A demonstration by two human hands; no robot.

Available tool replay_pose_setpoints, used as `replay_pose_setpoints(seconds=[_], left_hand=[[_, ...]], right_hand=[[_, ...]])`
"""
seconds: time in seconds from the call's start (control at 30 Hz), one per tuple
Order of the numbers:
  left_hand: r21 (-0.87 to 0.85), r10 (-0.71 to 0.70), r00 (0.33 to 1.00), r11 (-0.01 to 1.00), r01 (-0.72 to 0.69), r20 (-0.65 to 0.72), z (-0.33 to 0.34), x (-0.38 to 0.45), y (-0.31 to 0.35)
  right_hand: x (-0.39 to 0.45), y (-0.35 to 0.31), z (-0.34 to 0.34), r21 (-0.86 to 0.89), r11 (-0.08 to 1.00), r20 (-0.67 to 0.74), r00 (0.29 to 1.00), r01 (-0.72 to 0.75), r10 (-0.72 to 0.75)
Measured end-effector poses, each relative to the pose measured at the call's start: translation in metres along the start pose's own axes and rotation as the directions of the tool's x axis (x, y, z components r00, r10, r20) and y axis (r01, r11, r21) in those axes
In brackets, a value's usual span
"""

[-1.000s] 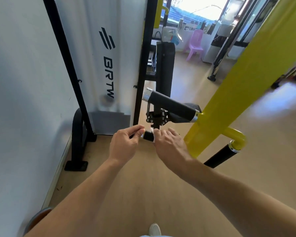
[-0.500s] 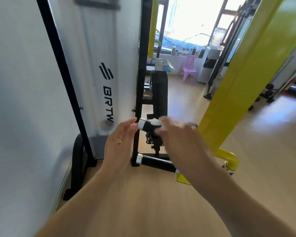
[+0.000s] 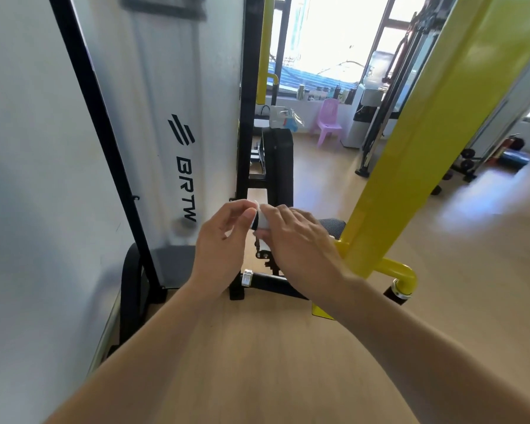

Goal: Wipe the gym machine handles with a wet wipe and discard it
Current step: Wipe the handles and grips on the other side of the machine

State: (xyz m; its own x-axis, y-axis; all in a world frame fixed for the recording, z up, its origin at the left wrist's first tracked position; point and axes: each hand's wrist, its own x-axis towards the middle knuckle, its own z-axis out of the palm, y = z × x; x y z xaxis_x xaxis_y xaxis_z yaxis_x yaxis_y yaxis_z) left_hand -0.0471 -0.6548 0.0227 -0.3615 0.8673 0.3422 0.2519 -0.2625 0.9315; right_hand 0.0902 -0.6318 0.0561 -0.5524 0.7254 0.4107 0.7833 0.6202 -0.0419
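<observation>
A white wet wipe (image 3: 262,221) sits at the left end of the machine's upper black handle (image 3: 331,225). My right hand (image 3: 297,240) lies over that handle end and presses the wipe onto it. My left hand (image 3: 224,240) is just left of it, with thumb and fingers pinched on the wipe's edge. Most of the upper handle is hidden under my right hand. Below my hands a second black handle (image 3: 270,283) with a chrome end cap runs near the floor. A third black grip (image 3: 392,293) hangs from a curved yellow tube at the lower right.
A thick yellow frame beam (image 3: 426,142) slants up on the right, close to my right forearm. On the left stand a white wall and the white BRTW weight-stack cover (image 3: 181,133) in a black frame. A pink plastic chair (image 3: 328,120) and more equipment stand far back.
Both hands have risen from the lower handle's end to the upper handle's end. The view has tilted up, so the lower handle now shows beneath my hands.
</observation>
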Motion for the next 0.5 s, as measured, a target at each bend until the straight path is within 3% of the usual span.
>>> replay_pose_setpoints(seconds=[0.2, 0.3, 0.4, 0.5], left_hand=[[0.121, -0.031, 0.999, 0.992, 0.027, 0.035, 0.006, 0.001, -0.001], [0.052, -0.058, 0.998, 0.997, 0.058, -0.001, 0.009, 0.0, 0.003], [0.063, 0.002, 0.999, 0.998, 0.0, -0.041, 0.008, 0.002, 0.0], [0.113, 0.039, 0.998, 0.993, -0.034, -0.045, 0.007, 0.005, -0.006]], right_hand=[[-0.018, 0.018, -0.016, -0.298, 0.95, 0.142, 0.979, -0.097, 0.144], [-0.002, 0.011, -0.009, -0.266, 0.963, 0.128, 0.989, -0.041, 0.077], [0.01, 0.001, 0.003, -0.198, 0.98, 0.076, 0.997, 0.027, -0.012], [0.001, 0.008, -0.007, -0.311, 0.95, 0.122, 0.992, 0.028, 0.011]])
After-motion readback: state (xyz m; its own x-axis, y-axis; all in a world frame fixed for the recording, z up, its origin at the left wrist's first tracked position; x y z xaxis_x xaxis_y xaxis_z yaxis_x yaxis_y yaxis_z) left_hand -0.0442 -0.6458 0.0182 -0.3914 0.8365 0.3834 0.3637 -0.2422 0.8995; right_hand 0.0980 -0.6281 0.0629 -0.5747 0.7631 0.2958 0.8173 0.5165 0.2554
